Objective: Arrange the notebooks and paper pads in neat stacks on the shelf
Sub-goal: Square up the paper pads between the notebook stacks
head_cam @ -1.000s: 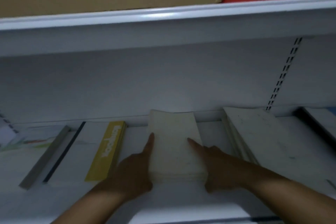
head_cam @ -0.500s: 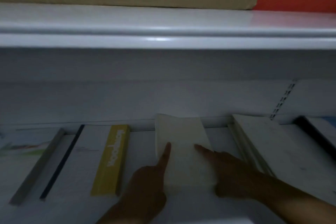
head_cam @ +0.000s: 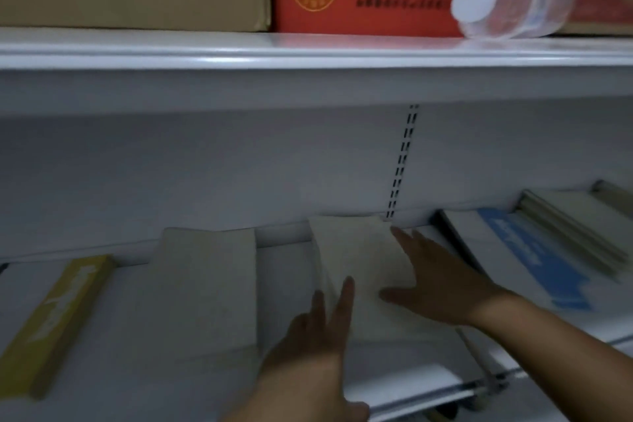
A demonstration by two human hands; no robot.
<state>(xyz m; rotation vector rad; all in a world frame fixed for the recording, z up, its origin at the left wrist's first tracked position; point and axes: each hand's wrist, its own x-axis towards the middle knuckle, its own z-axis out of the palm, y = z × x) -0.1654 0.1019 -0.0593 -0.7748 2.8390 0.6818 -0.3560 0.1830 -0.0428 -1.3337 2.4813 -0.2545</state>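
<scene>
Pressure must be even: left hand (head_cam: pixel 317 332) and right hand (head_cam: pixel 442 281), each grip apart, square the pad stack (head_cam: pixel 356 250).

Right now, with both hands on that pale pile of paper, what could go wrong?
1. The paper pad stack is only pressed by straight fingers, left hand at its side, right hand flat on top; sheets might fan out or skew.
2. The right hand lies close to the blue notebook and could nudge it crooked.
3. A plastic bottle lies on its side on the upper shelf; a bump might roll it off.
</scene>
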